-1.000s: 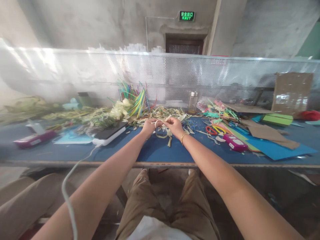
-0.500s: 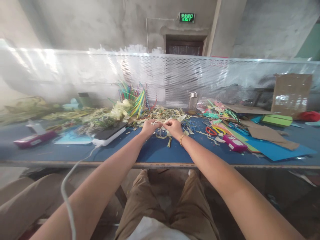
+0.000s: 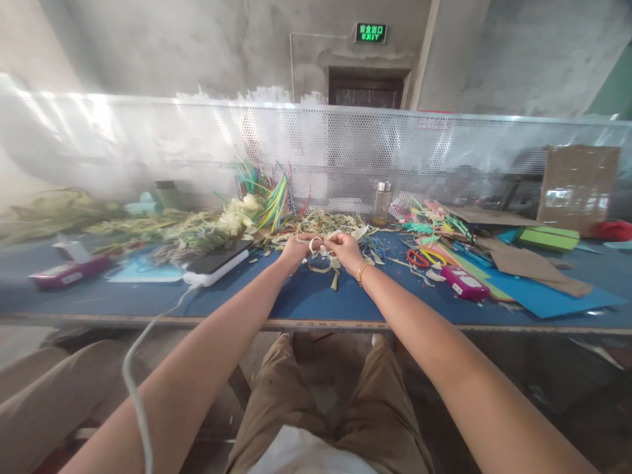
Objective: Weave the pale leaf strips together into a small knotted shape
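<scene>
1. Both hands pinch a pale strip: fingers and thumbs of the left hand (image 3: 295,251) and right hand (image 3: 345,253) are together on it.
2. That strip (image 3: 312,248) curls in a small loop between the fingertips, above the bench (image 3: 316,303), back from the middle of its near edge; fine detail is too small to tell.
3. Just beyond the hands, towards the far edge, lie scraps (image 3: 328,222), with a bottle (image 3: 382,204) upright at their right.
4. Left of the scraps, near the far edge, coloured stems (image 3: 276,201) stand in a bunch.
5. Nearer the near edge, left of the left hand, is a black-and-white device (image 3: 217,262) with a cable (image 3: 131,375) hanging over that edge.
6. Right of the bracelet (image 3: 362,272) on the right wrist lie red and yellow loops (image 3: 417,258), then a purple box (image 3: 465,283).
7. Towards the near right corner lies a blue sheet (image 3: 557,299), partly under cardboard (image 3: 538,268).
</scene>
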Action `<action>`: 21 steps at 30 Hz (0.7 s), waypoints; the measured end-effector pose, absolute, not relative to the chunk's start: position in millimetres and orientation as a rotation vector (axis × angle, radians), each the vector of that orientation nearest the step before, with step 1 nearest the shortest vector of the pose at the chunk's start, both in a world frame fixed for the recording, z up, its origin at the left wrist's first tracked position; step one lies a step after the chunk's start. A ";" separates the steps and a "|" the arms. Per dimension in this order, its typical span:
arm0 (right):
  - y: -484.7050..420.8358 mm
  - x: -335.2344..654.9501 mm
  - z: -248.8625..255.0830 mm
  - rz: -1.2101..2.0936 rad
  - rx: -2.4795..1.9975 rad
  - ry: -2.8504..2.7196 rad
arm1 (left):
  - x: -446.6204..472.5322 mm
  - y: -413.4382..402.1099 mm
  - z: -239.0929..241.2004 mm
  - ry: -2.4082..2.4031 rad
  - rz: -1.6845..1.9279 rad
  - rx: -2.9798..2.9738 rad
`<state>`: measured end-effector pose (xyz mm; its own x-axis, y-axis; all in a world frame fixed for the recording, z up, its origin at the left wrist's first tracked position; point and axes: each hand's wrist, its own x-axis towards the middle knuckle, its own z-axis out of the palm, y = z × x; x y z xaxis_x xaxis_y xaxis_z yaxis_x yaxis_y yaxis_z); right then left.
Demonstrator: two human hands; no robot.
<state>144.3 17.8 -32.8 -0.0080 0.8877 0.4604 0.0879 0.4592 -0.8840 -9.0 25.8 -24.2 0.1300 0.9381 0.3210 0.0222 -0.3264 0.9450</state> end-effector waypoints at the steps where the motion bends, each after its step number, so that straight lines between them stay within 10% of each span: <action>1: 17.2 144.0 -32.4 0.805 -0.912 -1.453 | -9.2 25.8 -23.8 0.988 1.333 1.536; 21: 21.2 144.8 -36.8 0.676 -0.910 -1.588 | -9.7 26.3 -25.4 0.997 1.398 1.665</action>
